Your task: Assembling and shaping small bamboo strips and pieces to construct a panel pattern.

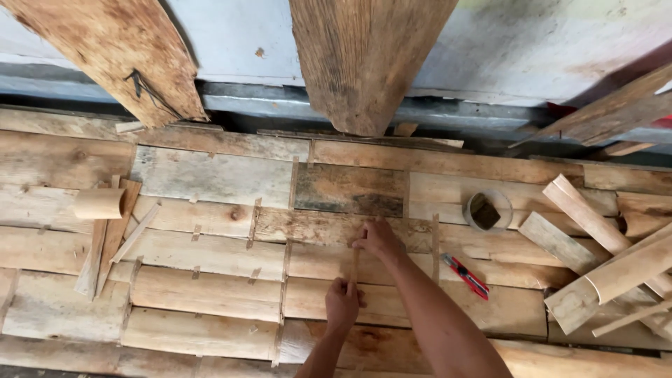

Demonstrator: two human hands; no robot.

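Both hands pinch one thin wooden strip (354, 266), left hand (341, 302) at its near end, right hand (378, 239) at its far end, each grip closed, steadying it flat on the plank table (210, 294).

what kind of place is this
Probably a rough woodworking spot. The surface is patched planks with thin strips wedged in the seams, split wood pieces are piled at one side, and a red utility knife lies near the hands.

- both forearms come in bare from the bottom edge, no sleeves showing anywhere
- left hand (342, 302) has no glove, ring or watch
- right hand (379, 239) same deal, wrist plain, no band or strap
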